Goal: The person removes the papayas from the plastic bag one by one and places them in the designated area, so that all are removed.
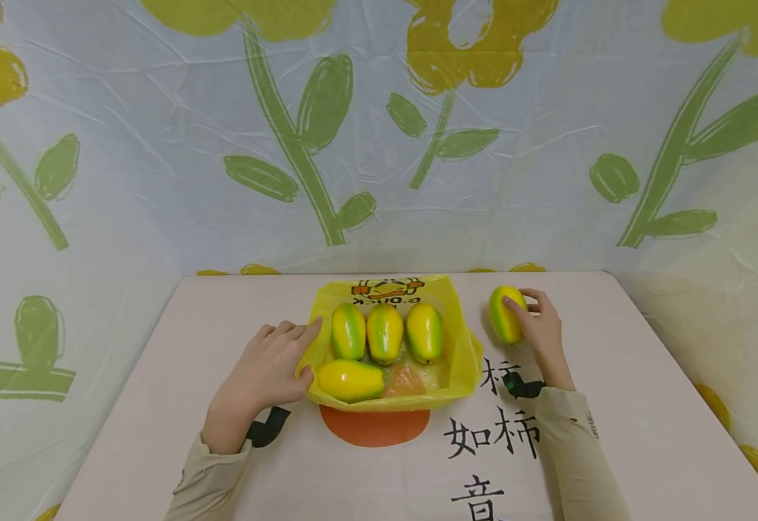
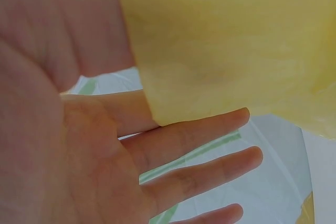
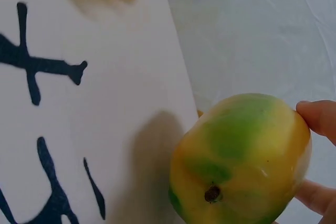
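A yellow-green papaya [image 1: 505, 315] is gripped in my right hand [image 1: 544, 329], right of the bag. In the right wrist view the papaya [image 3: 244, 161] shows its dark stem spot, with fingertips on its side. My left hand [image 1: 273, 365] is spread at the left rim of a yellow plastic bag [image 1: 462, 362]. Its thumb and index tips are hidden by the bag's wall [image 2: 220, 45] in the left wrist view; the other fingers [image 2: 205, 179] stretch out straight. Inside the open bag, several papayas lie: a row at the back and one papaya [image 1: 351, 381] crosswise at front left.
The pale tabletop [image 1: 177, 376] bears black printed characters [image 1: 483, 499] and a red-orange printed shape [image 1: 375, 427]. A flower-patterned cloth [image 1: 190, 108] hangs behind the table and along both sides. Dark bands [image 1: 268, 427] sit at the wrists.
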